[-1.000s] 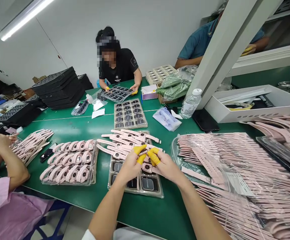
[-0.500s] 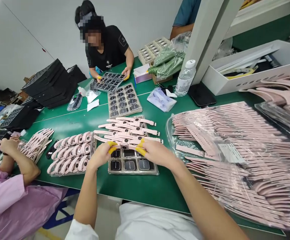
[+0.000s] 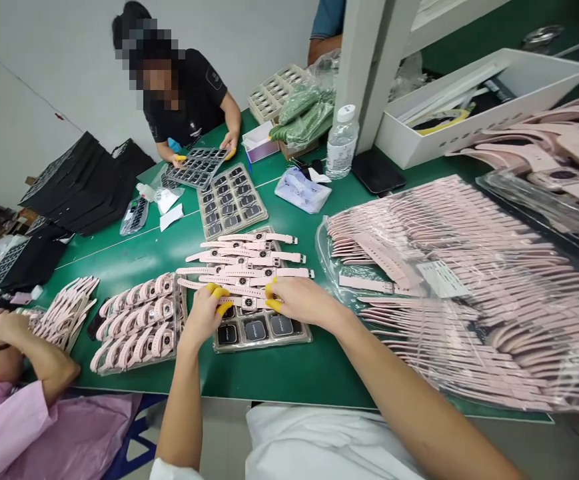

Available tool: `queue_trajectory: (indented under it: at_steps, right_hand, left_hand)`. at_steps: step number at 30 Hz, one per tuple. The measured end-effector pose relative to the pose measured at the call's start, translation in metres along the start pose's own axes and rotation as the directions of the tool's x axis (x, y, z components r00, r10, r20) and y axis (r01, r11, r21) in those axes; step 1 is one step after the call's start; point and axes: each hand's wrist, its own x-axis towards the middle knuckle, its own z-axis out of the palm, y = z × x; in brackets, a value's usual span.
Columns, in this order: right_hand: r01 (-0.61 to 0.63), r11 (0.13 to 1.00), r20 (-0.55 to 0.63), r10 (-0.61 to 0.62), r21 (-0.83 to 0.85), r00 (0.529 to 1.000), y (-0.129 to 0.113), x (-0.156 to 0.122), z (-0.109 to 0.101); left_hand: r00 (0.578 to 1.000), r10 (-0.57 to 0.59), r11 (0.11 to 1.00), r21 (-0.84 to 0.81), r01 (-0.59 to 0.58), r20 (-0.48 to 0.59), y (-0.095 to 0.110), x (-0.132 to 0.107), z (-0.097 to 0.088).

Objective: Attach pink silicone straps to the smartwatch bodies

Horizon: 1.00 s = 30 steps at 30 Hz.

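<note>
A pink-strapped smartwatch (image 3: pixel 248 303) lies face down across the front part of a clear plastic tray (image 3: pixel 264 347). My left hand (image 3: pixel 203 312) is closed on its left strap, with yellow covers on the fingertips. On the other side, my right hand (image 3: pixel 302 301) pinches the right strap end, also in yellow fingertip covers. The right fingers partly hide a neighbouring watch just behind. Several more pink watches (image 3: pixel 268 272) lie in overlapping rows over the tray's back part. Square dark watch faces (image 3: pixel 256 330) sit in the front compartments.
Left stands a tray of pink watches with curled straps (image 3: pixel 134 310). At right lie bagged pink straps (image 3: pixel 449 247), a water bottle (image 3: pixel 342 143) and a white box (image 3: pixel 469 127). Ahead, a co-worker (image 3: pixel 184 100) holds a tray; another person's pink sleeve (image 3: pixel 14 413) is at left.
The view has shifted slightly right. The watch between my hands has come down onto the tray's front half, behind the front row of faces. Both hands still grip it.
</note>
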Motion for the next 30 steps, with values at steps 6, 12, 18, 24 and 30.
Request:
queue_trajectory:
  at_steps: [6, 12, 18, 24, 30]
  right_hand:
    - [-0.277, 0.961, -0.225, 0.275, 0.025, 0.935, 0.019, -0.001, -0.019]
    - [-0.557, 0.83, -0.297, 0.539, 0.027, 0.788, 0.05, -0.02, -0.038]
    - [-0.635, 0.771, -0.038, 0.634, -0.05, 0.772, 0.085, -0.047, -0.046]
    - [-0.584, 0.807, 0.056, 0.581, 0.09, 0.812, 0.088, -0.042, -0.045]
    - [-0.508, 0.842, -0.097, 0.529, 0.181, 0.843, 0.075, -0.026, -0.039]
  left_hand:
    - [0.996, -0.045, 0.996, 0.07, 0.051, -0.08, -0.002, -0.03, 0.007]
    - [0.981, -0.148, 0.965, 0.233, 0.117, 0.122, 0.006, -0.045, 0.006]
    - [0.96, -0.177, 0.948, 0.3, 0.107, 0.218, 0.019, -0.034, -0.005]
    - [0.968, -0.166, 0.965, 0.234, 0.12, 0.186, 0.024, -0.029, -0.009]
    - [0.979, -0.146, 0.98, 0.158, 0.123, 0.14, 0.016, -0.034, -0.007]
